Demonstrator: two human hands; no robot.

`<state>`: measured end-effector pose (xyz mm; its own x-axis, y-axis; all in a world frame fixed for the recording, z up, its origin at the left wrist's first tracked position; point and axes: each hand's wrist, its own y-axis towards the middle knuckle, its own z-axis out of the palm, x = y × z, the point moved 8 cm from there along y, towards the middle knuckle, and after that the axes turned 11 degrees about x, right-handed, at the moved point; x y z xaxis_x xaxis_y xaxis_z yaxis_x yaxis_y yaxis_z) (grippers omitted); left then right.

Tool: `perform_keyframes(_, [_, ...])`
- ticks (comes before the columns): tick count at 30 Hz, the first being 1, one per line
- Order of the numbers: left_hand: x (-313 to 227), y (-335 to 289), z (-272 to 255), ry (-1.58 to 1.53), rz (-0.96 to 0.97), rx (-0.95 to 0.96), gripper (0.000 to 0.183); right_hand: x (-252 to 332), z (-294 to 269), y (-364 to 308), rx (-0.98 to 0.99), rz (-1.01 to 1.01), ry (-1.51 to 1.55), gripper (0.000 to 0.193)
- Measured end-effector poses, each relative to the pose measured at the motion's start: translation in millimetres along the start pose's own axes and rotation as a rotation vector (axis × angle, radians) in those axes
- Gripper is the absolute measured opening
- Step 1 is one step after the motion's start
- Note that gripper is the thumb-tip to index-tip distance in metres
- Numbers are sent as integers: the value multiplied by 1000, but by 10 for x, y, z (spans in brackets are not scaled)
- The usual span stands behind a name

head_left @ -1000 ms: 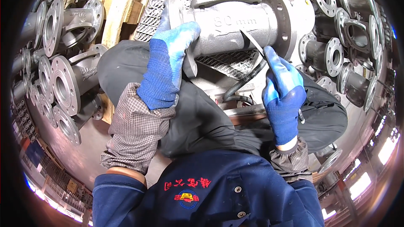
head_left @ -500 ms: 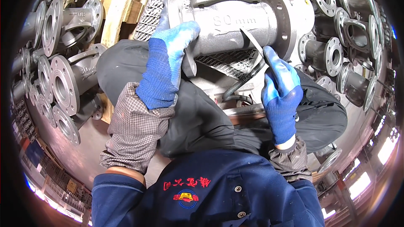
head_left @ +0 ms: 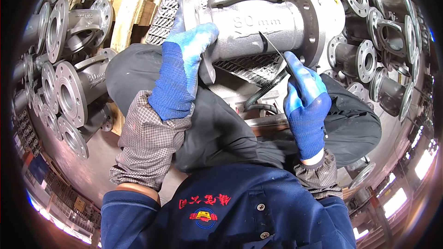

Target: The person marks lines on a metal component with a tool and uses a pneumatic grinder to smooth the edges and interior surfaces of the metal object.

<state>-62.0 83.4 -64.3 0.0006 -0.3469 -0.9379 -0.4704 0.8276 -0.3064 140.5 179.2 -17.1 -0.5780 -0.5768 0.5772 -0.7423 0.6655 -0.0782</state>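
Note:
A grey cast-metal valve body (head_left: pixel 230 39), with a round flange at each end and raised lettering on its side, lies across in front of me above a metal mesh. My left hand (head_left: pixel 184 60), in a blue coated glove, is wrapped round its left flange and neck. Gloved the same way, my right hand (head_left: pixel 305 85) grips a thin pointed blade (head_left: pixel 272 46), its index finger stretched along the tool. The blade's tip meets the lower side of the body, below the lettering, and a dark shadow lies beside it. The tool's handle is hidden in my palm.
Under the valve body is an expanded-metal mesh (head_left: pixel 173 11). A black corrugated hose (head_left: pixel 265 93) curves below it, between my knees. Flanged castings (head_left: pixel 69 93) are stacked at the left beside wooden slats (head_left: pixel 134 7); more castings (head_left: pixel 353 59) are piled at the right.
My right hand has shifted slightly left, and the blade has turned so it shows more edge-on, its tip a little further left. The left hand and valve body have hardly moved.

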Motion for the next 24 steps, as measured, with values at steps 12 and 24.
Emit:
perform_keyframes(12, [9, 15, 2, 10, 21, 17, 26, 21, -46, -3, -41, -1, -21, 45])
perform_keyframes(24, [72, 12, -3, -66, -61, 14, 25, 16, -54, 12, -6, 80, 39, 46])
